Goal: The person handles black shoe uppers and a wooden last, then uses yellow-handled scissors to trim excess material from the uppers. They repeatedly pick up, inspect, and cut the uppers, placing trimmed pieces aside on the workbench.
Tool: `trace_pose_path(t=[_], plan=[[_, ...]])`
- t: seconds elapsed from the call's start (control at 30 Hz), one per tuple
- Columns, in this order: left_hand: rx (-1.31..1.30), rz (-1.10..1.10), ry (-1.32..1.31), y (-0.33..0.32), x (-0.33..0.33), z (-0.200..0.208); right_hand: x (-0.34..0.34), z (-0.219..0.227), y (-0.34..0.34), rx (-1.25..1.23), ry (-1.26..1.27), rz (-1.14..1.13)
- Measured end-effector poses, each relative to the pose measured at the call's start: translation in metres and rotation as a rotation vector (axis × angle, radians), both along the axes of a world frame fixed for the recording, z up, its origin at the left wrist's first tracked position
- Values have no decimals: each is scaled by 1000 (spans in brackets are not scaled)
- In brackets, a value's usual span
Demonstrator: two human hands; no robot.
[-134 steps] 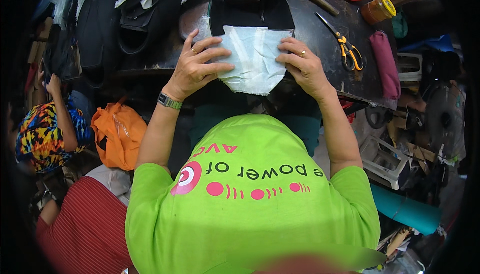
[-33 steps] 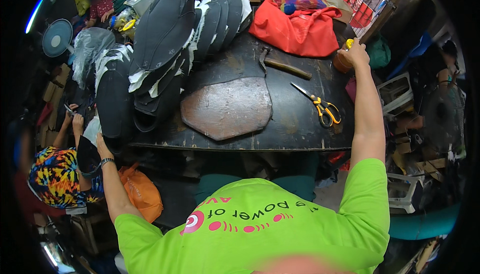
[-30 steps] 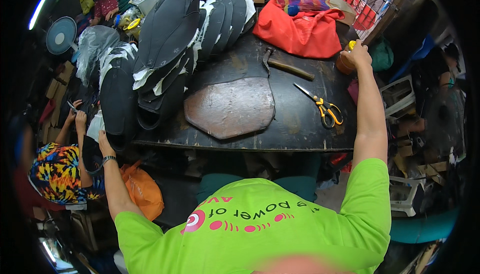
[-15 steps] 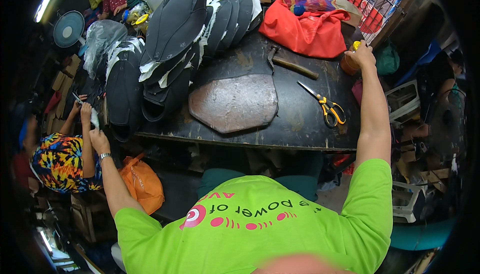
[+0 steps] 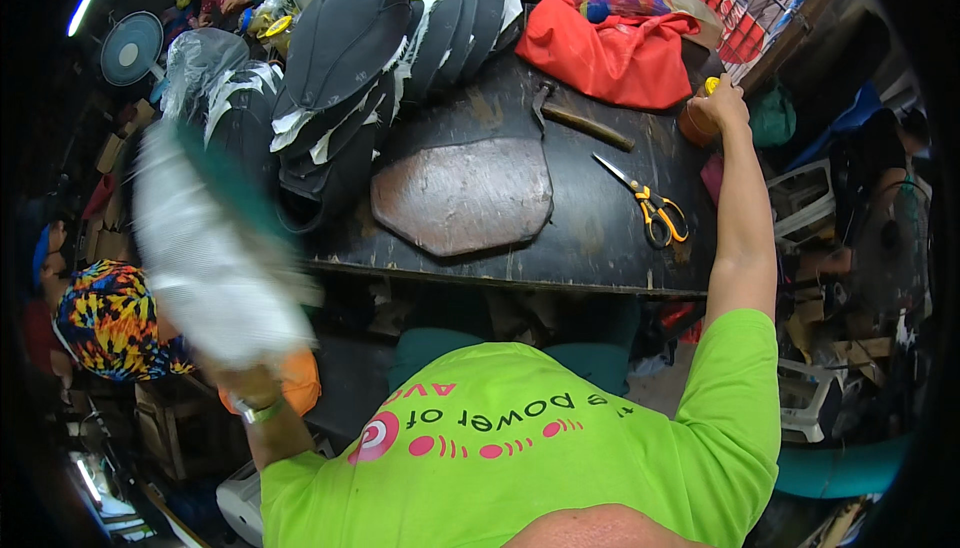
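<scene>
My left hand (image 5: 248,388), blurred by motion, grips the lower end of a white, woven-textured piece of material (image 5: 215,258) with a dark teal side. The piece is raised left of the table, smeared by movement. At the far right, my outstretched right hand (image 5: 724,108) closes over the yellow top (image 5: 711,86) of a reddish-brown jar (image 5: 696,126). Its fingertips are partly hidden. Nearer the middle of the table lie scissors (image 5: 655,213) with yellow-and-black handles, a hammer (image 5: 585,128) and a flat brown stone-like slab (image 5: 465,196).
Stacked black shoe uppers (image 5: 340,48) with white ragged edges fill the table's left. A red cloth bag (image 5: 605,53) lies at the back. An orange bag (image 5: 300,383) sits below the table edge. Beyond the left hand is another person in a colourful patterned shirt (image 5: 105,318).
My left hand has drawn back toward me, swinging the white piece up and broad side into view, away from the other person's hands. My right hand stays at the jar.
</scene>
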State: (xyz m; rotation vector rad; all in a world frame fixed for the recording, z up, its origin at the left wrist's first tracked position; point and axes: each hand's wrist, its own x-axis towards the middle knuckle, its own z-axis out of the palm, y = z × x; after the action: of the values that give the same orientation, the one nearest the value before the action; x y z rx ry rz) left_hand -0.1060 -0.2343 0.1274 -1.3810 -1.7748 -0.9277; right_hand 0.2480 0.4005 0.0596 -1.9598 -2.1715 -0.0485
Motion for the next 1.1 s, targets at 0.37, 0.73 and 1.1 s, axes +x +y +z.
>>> trace_pose_path(t=[0.37,0.73,1.1], plan=[[-644,-539,3,201,64,-108,0,0,-7,-38,-16,33],[-487,-746,-526,229,65,-50,-23,70,-135,116,237,585],[-593,-980,-1111,245,87,-52,-102,67,-268,-235,730,1305]])
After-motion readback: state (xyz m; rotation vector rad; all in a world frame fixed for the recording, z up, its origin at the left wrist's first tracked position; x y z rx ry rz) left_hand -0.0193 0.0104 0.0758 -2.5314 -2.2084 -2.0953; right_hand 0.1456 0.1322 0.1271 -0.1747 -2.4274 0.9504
